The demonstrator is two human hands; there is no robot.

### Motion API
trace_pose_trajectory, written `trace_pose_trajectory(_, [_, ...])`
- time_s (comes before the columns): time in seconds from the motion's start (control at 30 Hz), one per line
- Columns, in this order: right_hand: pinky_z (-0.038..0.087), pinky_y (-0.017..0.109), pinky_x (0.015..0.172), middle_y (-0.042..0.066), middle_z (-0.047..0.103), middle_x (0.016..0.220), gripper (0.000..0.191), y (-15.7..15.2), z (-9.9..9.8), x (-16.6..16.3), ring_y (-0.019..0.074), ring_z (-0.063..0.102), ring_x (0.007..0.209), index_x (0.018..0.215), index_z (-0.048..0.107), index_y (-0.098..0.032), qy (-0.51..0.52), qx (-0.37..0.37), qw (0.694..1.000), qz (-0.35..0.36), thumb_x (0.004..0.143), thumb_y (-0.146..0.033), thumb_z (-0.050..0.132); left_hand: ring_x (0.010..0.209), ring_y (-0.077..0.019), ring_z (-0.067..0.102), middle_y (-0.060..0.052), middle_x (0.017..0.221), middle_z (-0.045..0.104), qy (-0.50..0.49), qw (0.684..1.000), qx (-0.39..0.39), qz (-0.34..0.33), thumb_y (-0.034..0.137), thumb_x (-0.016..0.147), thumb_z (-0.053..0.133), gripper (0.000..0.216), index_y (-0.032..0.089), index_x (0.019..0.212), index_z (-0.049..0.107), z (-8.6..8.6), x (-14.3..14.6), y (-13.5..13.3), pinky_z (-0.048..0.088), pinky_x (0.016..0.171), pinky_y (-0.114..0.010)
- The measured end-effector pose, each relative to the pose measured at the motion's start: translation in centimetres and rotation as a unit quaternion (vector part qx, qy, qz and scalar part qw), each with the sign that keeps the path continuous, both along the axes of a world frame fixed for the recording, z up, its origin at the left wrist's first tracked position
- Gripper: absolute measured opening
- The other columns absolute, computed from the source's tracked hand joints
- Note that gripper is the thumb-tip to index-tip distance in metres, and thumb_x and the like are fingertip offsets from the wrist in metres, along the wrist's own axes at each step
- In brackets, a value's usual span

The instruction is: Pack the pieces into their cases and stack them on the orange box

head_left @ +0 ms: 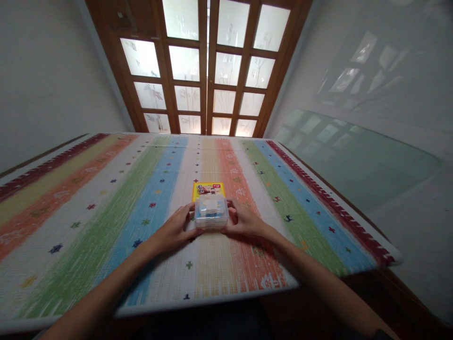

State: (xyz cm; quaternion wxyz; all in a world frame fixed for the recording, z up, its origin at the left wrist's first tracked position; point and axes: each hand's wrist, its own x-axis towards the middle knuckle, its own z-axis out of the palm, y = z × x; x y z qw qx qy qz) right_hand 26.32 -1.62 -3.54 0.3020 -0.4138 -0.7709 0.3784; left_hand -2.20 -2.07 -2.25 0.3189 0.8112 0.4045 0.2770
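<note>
Box: clear plastic box [211,212] sits mid-mat, just before a yellow card [208,189]
Left hand [176,231]: fingers pressed to box's left side
Right hand [243,220]: closed on its right side
Risk: lid could pop, spilling contents on striped mat [106,212], if squeezed unevenly

A home room: wooden frosted-glass doors [207,71], striped woven tablecloth [106,203], plain white walls [42,80].

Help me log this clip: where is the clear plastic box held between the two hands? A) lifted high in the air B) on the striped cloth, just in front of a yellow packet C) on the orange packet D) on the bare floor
B: the clear plastic box sits on the striped cloth, with the left hand and right hand at its sides and the yellow packet just beyond.
</note>
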Motion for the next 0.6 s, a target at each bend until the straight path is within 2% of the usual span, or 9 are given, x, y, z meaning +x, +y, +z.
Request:
trace_pose_trajectory(0.07, [0.054,0.042,0.097,0.012,0.068,0.130,0.076,0.2,0.4,0.1,0.0282,0.068,0.114,0.137,0.049,-0.024,-0.015,0.005,1.000,-0.001,0.068,-0.026,0.083,0.115,-0.0326,0.064,-0.015,0.132,0.067,0.008,1.000,0.014,0.003,0.038,0.085,0.072,0.065,0.022,0.145,0.051,0.2,-0.2,0.1,0.051,0.102,-0.053])
trace_pose_trajectory(0.17, [0.056,0.034,0.079,0.012,0.067,0.129,0.076,0.6,1.2,0.3,0.0219,0.069,0.094,0.137,0.048,-0.024,-0.033,0.006,0.999,-0.003,0.070,-0.025,0.083,0.106,-0.0308,0.065,-0.015,0.123,0.068,0.024,0.999,0.046,0.013,0.039,0.084,0.071,0.066,0.020,0.144,0.049,0.6,-0.5,0.6,0.053,0.095,-0.049])
trace_pose_trajectory(0.3, [0.045,0.023,0.057,0.012,0.064,0.132,0.080,1.8,2.4,0.3,0.0084,0.055,0.063,0.139,0.046,-0.025,-0.007,0.007,1.000,-0.010,0.071,-0.032,0.086,0.095,-0.0267,0.064,-0.012,0.116,0.068,0.039,0.995,0.086,0.019,0.042,0.084,0.070,0.066,0.020,0.142,0.048,1.6,-0.9,1.9,0.053,0.085,-0.043])
trace_pose_trajectory(0.47, [0.037,0.020,0.048,0.011,0.063,0.132,0.081,4.1,3.7,0.2,0.0038,0.048,0.055,0.137,0.045,-0.025,0.026,0.000,1.000,-0.006,0.069,-0.035,0.088,0.089,-0.0236,0.063,-0.009,0.111,0.067,0.053,0.994,0.093,0.028,0.043,0.083,0.072,0.065,0.019,0.138,0.049,2.6,-1.0,4.3,0.052,0.080,-0.037])
trace_pose_trajectory(0.6, [0.037,0.020,0.047,0.008,0.064,0.129,0.083,6.1,3.6,0.1,0.0032,0.045,0.054,0.135,0.044,-0.026,0.045,-0.019,0.999,-0.002,0.066,-0.037,0.089,0.086,-0.0219,0.062,-0.008,0.109,0.067,0.045,0.996,0.077,0.028,0.047,0.081,0.073,0.069,0.018,0.138,0.048,2.4,-0.9,6.4,0.051,0.078,-0.036])
